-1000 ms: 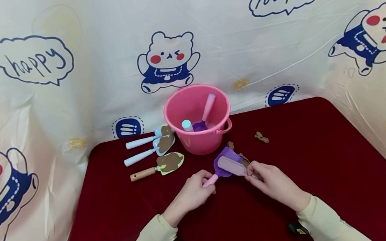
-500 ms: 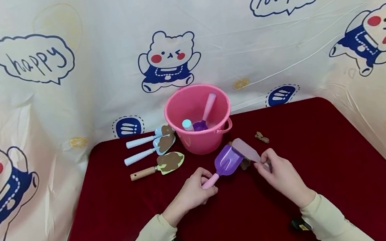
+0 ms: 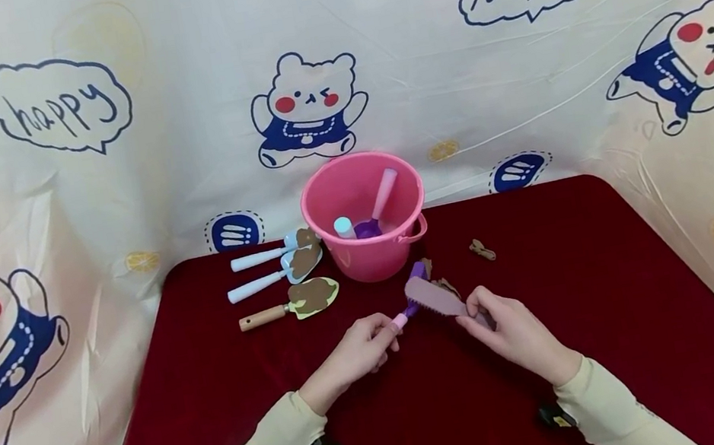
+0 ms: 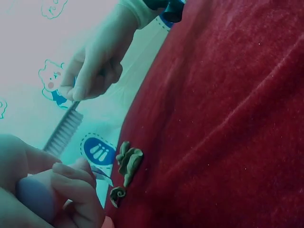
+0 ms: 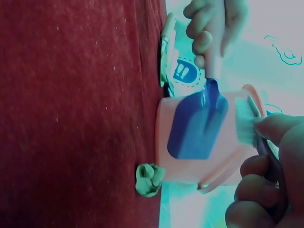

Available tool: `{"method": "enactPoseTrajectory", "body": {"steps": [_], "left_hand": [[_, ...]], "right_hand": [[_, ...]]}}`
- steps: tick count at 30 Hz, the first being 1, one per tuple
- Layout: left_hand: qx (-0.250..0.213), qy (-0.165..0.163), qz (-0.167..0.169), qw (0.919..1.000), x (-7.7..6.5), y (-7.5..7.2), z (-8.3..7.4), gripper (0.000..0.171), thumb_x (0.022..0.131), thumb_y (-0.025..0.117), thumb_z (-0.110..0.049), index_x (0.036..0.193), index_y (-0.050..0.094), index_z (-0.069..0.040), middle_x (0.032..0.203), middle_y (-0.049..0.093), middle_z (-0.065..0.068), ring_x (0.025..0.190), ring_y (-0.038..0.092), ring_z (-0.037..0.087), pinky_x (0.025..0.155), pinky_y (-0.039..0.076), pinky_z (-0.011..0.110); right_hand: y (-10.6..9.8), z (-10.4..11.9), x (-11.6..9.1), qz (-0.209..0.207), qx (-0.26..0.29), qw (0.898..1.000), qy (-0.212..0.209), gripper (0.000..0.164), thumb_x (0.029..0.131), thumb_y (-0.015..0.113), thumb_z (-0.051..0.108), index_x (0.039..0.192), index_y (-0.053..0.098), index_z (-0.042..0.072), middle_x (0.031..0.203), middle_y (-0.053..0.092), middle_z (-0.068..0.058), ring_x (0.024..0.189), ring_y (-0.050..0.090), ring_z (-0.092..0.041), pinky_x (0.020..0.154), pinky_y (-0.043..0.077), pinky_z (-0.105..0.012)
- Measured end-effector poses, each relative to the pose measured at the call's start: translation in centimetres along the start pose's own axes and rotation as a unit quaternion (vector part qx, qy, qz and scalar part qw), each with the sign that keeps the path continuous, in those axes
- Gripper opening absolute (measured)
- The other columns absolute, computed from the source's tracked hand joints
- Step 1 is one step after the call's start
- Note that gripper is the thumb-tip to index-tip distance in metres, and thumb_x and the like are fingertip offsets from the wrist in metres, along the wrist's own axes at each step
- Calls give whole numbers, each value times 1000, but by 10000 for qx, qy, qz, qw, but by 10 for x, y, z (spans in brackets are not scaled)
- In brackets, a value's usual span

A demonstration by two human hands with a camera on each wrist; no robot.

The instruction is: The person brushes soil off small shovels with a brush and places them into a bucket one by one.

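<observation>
My left hand grips the pink handle of a small purple shovel. The shovel is turned on its side, so the head view shows little of its blade. A mauve brush is in my right hand, pinched by its handle between thumb and fingers. Its bristles show in the left wrist view and face the shovel; in the head view the brush overlaps the blade. Below both tools, lumps of brown clay lie on the red cloth, partly hidden by the brush in the head view.
A pink bucket stands behind the hands, holding another purple shovel and a blue-capped item. Left of it lie two blue-handled trowels and a wooden-handled trowel, all clay-smeared. One clay piece sits farther right.
The shovel has turned from face-up to edge-on. The brush swung out to the blade's right edge, then came back left over the shovel. My left hand stayed nearly in place.
</observation>
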State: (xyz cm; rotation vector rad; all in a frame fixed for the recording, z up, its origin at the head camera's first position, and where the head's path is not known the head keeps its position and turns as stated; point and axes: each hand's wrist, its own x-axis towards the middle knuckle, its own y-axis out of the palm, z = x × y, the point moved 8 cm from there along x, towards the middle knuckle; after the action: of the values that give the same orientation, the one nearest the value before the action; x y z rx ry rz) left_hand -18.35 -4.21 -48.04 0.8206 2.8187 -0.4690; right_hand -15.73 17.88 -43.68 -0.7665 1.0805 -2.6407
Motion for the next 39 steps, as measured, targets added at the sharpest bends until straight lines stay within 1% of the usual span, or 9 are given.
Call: {"method": "enactPoseTrajectory", "body": {"steps": [5, 8, 12, 15, 19, 22, 30, 36, 39], "left_hand": [[-53, 35, 112, 9999, 0, 3, -2, 27, 105, 62, -25, 104, 65, 2, 78, 65, 10, 52, 49, 9, 49, 43, 23], [-39, 19, 151, 9999, -1, 3, -2, 21, 103, 66, -23, 104, 66, -2, 77, 66, 10, 52, 49, 8, 48, 43, 23], [-80, 60, 201, 9997, -2, 4, -1, 20, 103, 65, -19, 102, 66, 1, 78, 67, 15, 51, 48, 8, 47, 40, 22], [-57, 149, 165, 9997, -1, 5, -3, 19, 103, 64, -17, 100, 66, 2, 79, 68, 19, 50, 47, 7, 46, 40, 21], [166, 279, -6, 9995, 2, 2, -7, 14, 101, 66, -15, 99, 68, -1, 77, 70, 14, 49, 48, 6, 47, 41, 21], [323, 322, -61, 9989, 2, 0, -8, 12, 98, 67, -14, 99, 70, -2, 75, 70, 12, 49, 49, 7, 47, 42, 22], [394, 381, -9, 9985, -2, 1, -7, 17, 99, 67, -15, 98, 74, 1, 74, 69, 18, 49, 49, 7, 48, 41, 22], [531, 417, -87, 9977, -2, 1, -5, 12, 96, 68, -16, 98, 75, -7, 68, 62, -1, 51, 51, 7, 49, 44, 23], [542, 440, -104, 9975, -3, 0, -6, 13, 95, 68, -15, 100, 76, -6, 67, 61, -4, 51, 51, 7, 49, 44, 23]], "right_hand": [[6, 1, 1, 116, 89, 9999, -38, 29, 96, 76, 9, 97, 49, 21, 72, 41, 15, 60, 40, 1, 52, 38, -18], [4, -1, 1, 0, -38, 10000, 22, 29, 96, 75, 7, 96, 49, 19, 73, 43, 14, 60, 40, 0, 52, 39, -19], [-1, -6, 1, -300, -302, 9988, 248, 28, 96, 75, 6, 96, 49, 16, 71, 44, 13, 57, 37, 0, 49, 37, -20], [-3, -6, 0, -423, -194, 9985, 301, 28, 95, 75, 5, 96, 49, 16, 70, 44, 13, 56, 38, 0, 49, 37, -20], [3, 0, 1, -142, 220, 9996, 56, 28, 96, 74, 5, 96, 49, 19, 72, 43, 14, 60, 41, 0, 52, 39, -18], [5, 0, 1, -55, 246, 9997, 29, 27, 97, 73, 5, 96, 49, 19, 73, 43, 14, 60, 41, 0, 52, 39, -18], [-7, -15, 1, -590, -305, 9965, 507, 25, 97, 73, 5, 94, 50, 14, 67, 44, 11, 54, 36, 0, 46, 36, -21], [-1, -6, 2, -286, 253, 9988, 293, 27, 98, 72, 5, 95, 48, 18, 70, 43, 13, 58, 40, -2, 50, 39, -20], [1, -5, 3, -242, 285, 9989, 283, 25, 99, 70, 6, 95, 48, 17, 70, 43, 12, 58, 40, -1, 50, 39, -21]]}}
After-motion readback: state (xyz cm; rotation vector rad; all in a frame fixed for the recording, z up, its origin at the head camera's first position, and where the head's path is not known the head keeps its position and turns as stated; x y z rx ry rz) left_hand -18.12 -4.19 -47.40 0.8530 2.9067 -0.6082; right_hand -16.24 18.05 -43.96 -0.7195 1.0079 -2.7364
